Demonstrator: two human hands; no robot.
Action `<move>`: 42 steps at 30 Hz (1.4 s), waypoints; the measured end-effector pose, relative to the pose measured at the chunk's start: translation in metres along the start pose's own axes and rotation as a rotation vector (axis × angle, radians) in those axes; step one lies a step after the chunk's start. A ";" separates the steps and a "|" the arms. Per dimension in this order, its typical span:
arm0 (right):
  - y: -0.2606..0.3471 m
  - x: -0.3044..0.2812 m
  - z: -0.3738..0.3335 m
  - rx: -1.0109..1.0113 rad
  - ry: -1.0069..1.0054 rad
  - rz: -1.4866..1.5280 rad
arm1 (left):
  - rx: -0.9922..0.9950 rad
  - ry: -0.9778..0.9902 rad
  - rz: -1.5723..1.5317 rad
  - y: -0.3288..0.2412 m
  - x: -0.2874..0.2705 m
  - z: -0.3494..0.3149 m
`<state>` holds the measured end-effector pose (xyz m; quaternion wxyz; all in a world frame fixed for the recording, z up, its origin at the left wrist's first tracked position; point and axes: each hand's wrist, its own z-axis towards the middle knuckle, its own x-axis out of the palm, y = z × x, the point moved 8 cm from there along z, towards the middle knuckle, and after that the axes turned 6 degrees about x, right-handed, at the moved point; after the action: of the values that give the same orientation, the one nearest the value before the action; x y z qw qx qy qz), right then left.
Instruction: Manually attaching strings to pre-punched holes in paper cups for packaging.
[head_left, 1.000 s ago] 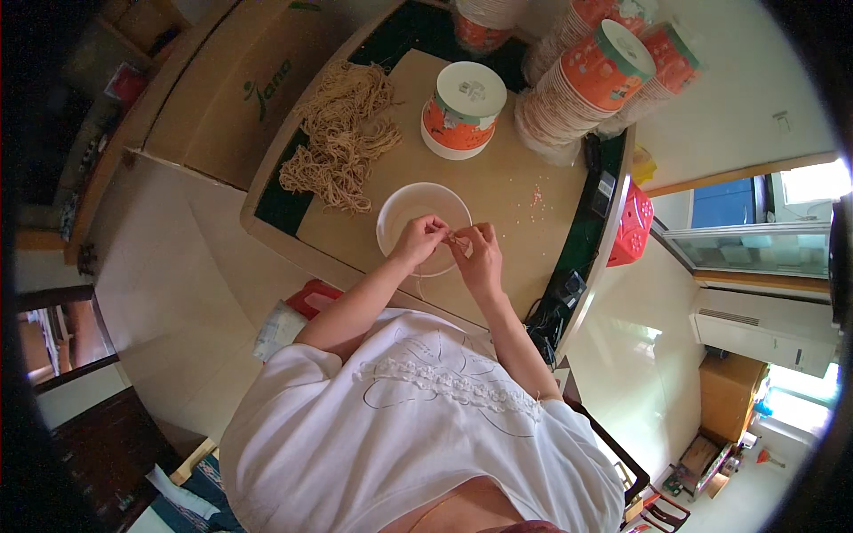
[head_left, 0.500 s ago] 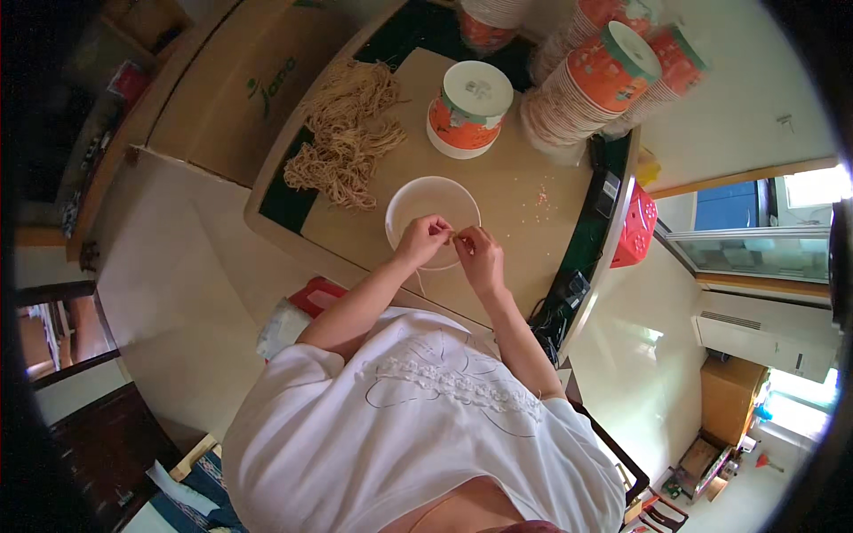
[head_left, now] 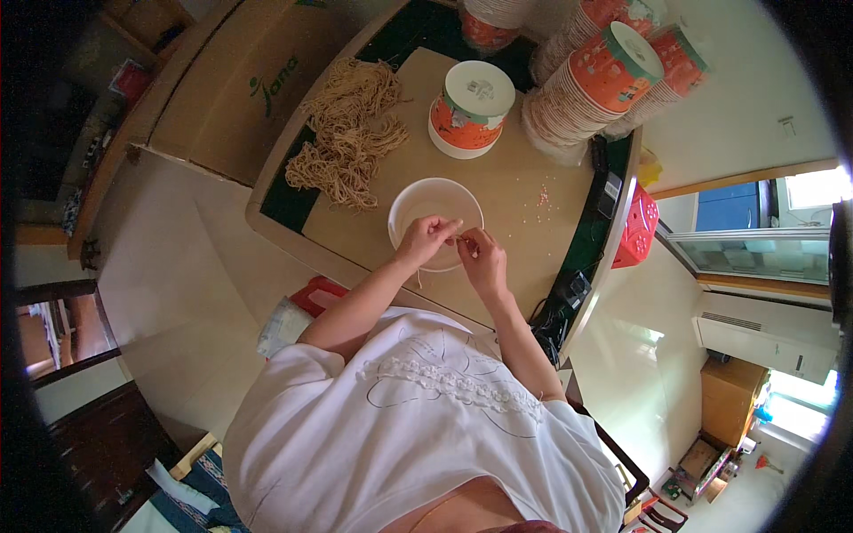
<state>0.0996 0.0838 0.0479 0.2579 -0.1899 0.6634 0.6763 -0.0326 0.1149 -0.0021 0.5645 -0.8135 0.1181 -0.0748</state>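
Over the near part of a white paper tub, my left hand and my right hand work with fingertips almost touching. My left hand is closed in a pinch, thumb and forefinger pointing toward the right hand. A thin tan cord hangs below it, outside the tub's near rim. My right hand is closed too, its fingers curled in a pinch; what sits between them is too small to make out. Farther left lies a loose heap of tan cords.
Behind the tub stand upturned orange-and-white paper tubs, with tall bagged stacks at the back right. Small pale beads or crumbs lie scattered on the cardboard sheet. Black adapters and cables line the right edge. A large carton stands left.
My left thumb and forefinger have stretched out a little toward the right. Both hands stay over the tub; the dangling cord appears shorter. The view has shifted slightly.
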 end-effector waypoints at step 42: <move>0.003 -0.001 -0.001 0.072 0.011 0.031 | 0.232 -0.058 0.186 -0.002 -0.007 -0.003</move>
<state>0.0989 0.0830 0.0509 0.2505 -0.1740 0.6914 0.6550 -0.0399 0.1149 0.0013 0.6623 -0.7303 0.1671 -0.0115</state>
